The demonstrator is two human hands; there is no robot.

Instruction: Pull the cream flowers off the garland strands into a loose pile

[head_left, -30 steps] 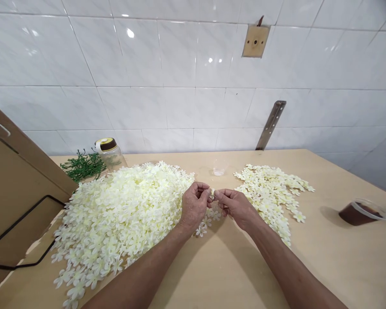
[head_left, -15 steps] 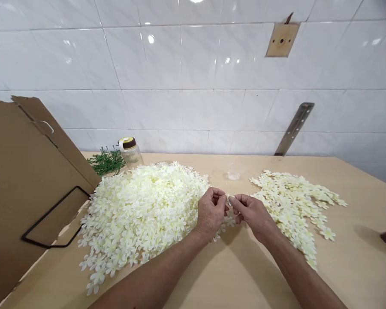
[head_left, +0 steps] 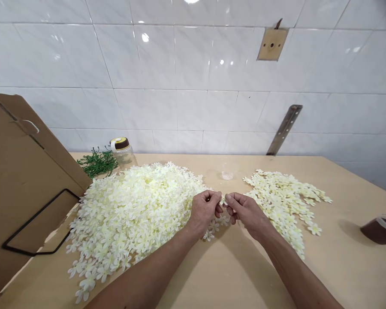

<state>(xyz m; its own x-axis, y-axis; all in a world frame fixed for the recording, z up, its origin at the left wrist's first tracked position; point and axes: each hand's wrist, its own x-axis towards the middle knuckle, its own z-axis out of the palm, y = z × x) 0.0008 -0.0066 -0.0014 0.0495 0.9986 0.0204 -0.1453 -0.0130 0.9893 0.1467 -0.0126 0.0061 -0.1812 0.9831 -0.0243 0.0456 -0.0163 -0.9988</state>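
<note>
Hardly shifted since before, left hand (head_left: 204,210) and right hand (head_left: 244,210) pinch, seemingly, one small flower (head_left: 222,200) between them.

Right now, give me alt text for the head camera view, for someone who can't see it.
The left hand and right hand pinch one white flower between them over a wooden table, between a big pile of flowers on the left and a smaller pile on the right. A cardboard box, jar and green sprigs sit at far left.
</note>
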